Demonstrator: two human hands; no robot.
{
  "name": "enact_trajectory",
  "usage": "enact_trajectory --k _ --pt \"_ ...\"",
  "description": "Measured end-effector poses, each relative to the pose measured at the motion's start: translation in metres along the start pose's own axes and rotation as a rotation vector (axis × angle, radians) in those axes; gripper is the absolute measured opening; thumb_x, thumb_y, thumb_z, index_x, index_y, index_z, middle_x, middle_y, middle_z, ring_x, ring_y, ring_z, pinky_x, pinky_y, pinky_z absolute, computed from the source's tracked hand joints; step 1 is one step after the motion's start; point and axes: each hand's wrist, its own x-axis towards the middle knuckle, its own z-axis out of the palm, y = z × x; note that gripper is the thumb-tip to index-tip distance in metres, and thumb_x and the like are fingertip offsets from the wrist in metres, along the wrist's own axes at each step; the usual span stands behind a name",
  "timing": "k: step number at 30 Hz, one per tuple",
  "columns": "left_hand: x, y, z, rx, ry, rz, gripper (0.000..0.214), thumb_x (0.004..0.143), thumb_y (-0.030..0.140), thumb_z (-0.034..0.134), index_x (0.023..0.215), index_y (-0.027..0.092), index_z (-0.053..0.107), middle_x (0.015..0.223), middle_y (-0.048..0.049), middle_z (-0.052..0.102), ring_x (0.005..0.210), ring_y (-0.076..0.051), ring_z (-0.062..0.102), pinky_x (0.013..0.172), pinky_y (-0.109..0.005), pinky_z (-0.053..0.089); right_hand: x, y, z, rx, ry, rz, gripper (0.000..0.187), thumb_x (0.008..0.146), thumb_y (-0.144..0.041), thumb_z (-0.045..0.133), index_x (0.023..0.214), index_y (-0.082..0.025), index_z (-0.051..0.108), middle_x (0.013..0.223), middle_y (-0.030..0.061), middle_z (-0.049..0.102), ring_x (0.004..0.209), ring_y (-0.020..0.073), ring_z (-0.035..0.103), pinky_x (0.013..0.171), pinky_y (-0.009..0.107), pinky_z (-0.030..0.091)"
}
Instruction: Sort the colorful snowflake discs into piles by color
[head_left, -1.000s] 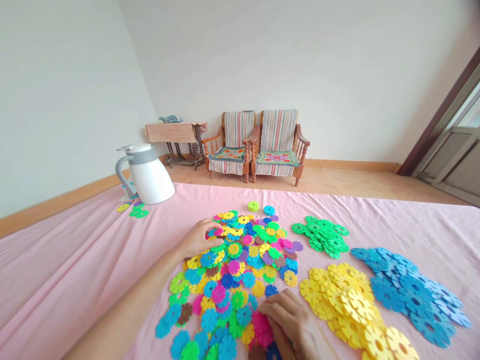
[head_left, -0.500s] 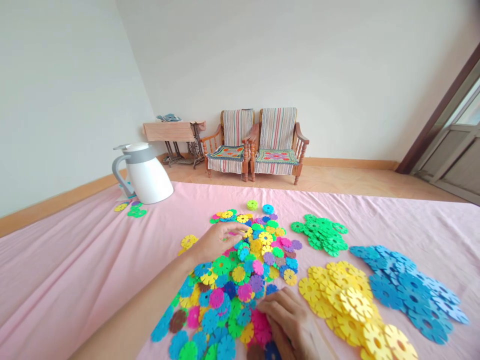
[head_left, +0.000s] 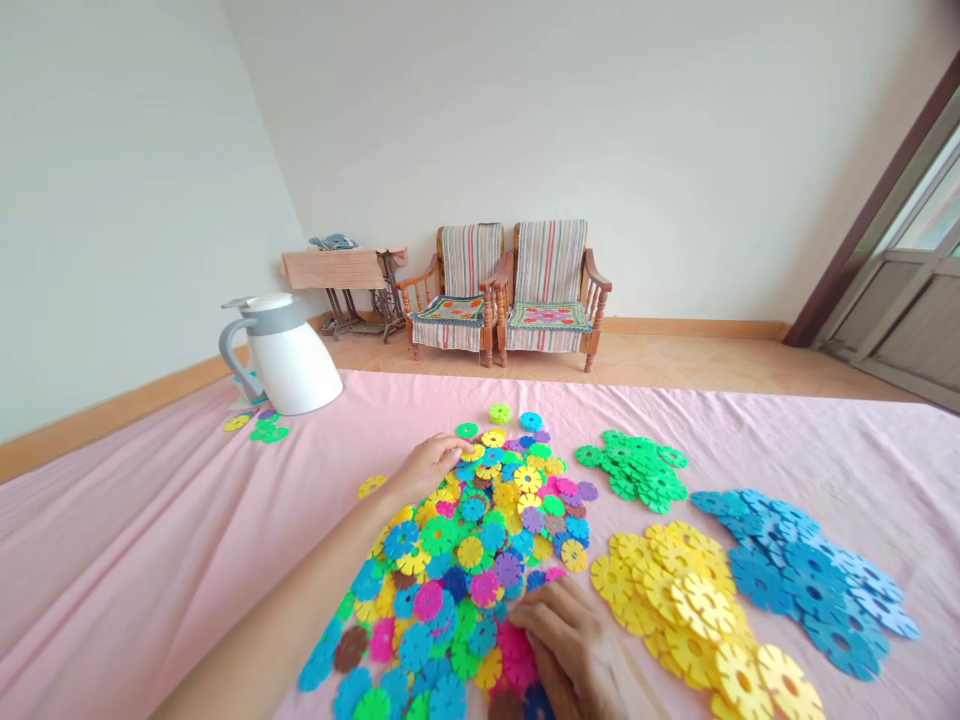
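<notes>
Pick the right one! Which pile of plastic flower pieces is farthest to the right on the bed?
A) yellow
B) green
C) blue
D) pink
C, because the blue plastic discs lie farthest right on the pink sheet, past the yellow pile and the green pile.

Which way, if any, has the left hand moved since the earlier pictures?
Yes, it has moved: the left hand has shifted to the right, closer to the pile of green plastic discs, which has stayed in place.
</notes>
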Motion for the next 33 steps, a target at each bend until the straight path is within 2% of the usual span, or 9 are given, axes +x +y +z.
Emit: enact_trajectory --k 6,8,10,12,14,18,24,28,33 --pt "-0.016 0.024 -0.009 -0.216 -0.27 0.081 0.03 0.089 0.033 0.046 0.1 0.016 0.068 0.094 -0.0057 0.07 0.08 -0.016 0.066 0.072 -0.025 0.051 0.002 -0.003 -0.001 -0.001 0.017 -0.008 0.021 0.091 -0.014 0.04 0.098 -0.022 0.058 0.083 0.0055 0.064 0.077 0.0183 0.057 0.068 0.029 0.048" --pt "-0.013 0.024 -0.007 -0.211 -0.244 0.081 0.029 0.088 0.031 0.046 0.1 0.015 0.068 0.089 -0.0053 0.072 0.074 -0.015 0.067 0.069 -0.025 0.052 0.004 -0.005 -0.004 -0.026 0.0 -0.003 0.02 0.091 -0.014 0.041 0.097 -0.022 0.059 0.083 0.0056 0.064 0.078 0.0183 0.057 0.068 0.028 0.048" --pt "-0.004 0.021 -0.002 -0.123 -0.122 0.076 0.027 0.086 0.026 0.046 0.097 0.014 0.068 0.089 -0.0069 0.072 0.077 -0.017 0.067 0.071 -0.028 0.052 0.004 -0.006 -0.005 -0.042 0.004 0.0 0.019 0.09 -0.013 0.043 0.096 -0.022 0.059 0.082 0.0052 0.063 0.078 0.0184 0.057 0.068 0.028 0.048" --pt "0.008 0.018 0.004 -0.046 -0.021 0.084 0.029 0.083 0.017 0.045 0.098 0.013 0.069 0.098 -0.01 0.07 0.088 -0.021 0.065 0.08 -0.034 0.05 0.004 -0.005 -0.004 -0.047 0.003 0.004 0.018 0.089 -0.013 0.045 0.095 -0.023 0.059 0.08 0.0046 0.063 0.078 0.0185 0.057 0.069 0.028 0.047" --pt "0.022 0.016 0.012 0.004 0.01 0.125 0.037 0.079 0.009 0.043 0.105 0.015 0.068 0.111 -0.0108 0.067 0.103 -0.023 0.059 0.092 -0.038 0.044 0.003 -0.003 -0.002 -0.039 -0.006 0.01 0.017 0.089 -0.013 0.047 0.095 -0.023 0.059 0.081 0.0042 0.063 0.078 0.0183 0.057 0.07 0.028 0.047" --pt "0.047 0.014 0.024 0.091 -0.062 0.253 0.053 0.069 0.0 0.046 0.111 0.024 0.068 0.123 -0.005 0.063 0.115 -0.025 0.05 0.103 -0.041 0.034 0.001 0.001 0.002 -0.013 -0.016 0.01 0.018 0.089 -0.012 0.046 0.097 -0.022 0.058 0.089 0.0043 0.064 0.082 0.0174 0.057 0.072 0.028 0.047" --pt "0.07 0.019 0.03 0.138 -0.208 0.347 0.054 0.065 0.002 0.052 0.11 0.029 0.068 0.12 -0.0008 0.066 0.11 -0.024 0.056 0.099 -0.038 0.039 0.0 0.004 0.003 -0.023 -0.021 0.023 0.023 0.087 -0.009 0.045 0.099 -0.023 0.058 0.092 0.0037 0.065 0.084 0.0179 0.057 0.073 0.028 0.047" --pt "0.064 0.031 0.026 0.125 -0.275 0.385 0.046 0.065 0.006 0.057 0.104 0.025 0.071 0.115 -0.0043 0.068 0.111 -0.026 0.057 0.101 -0.04 0.037 0.0 0.005 0.003 -0.028 -0.036 0.015 0.023 0.087 -0.009 0.046 0.099 -0.024 0.058 0.092 0.0031 0.064 0.084 0.0177 0.057 0.073 0.028 0.048" --pt "0.029 0.055 0.012 0.027 -0.306 0.335 0.038 0.077 0.022 0.058 0.114 0.024 0.066 0.11 -0.0043 0.069 0.095 -0.021 0.064 0.08 -0.03 0.05 -0.001 0.002 0.0 -0.003 0.004 0.001 0.022 0.087 -0.008 0.046 0.098 -0.023 0.057 0.09 0.0028 0.064 0.083 0.0166 0.058 0.073 0.027 0.047"
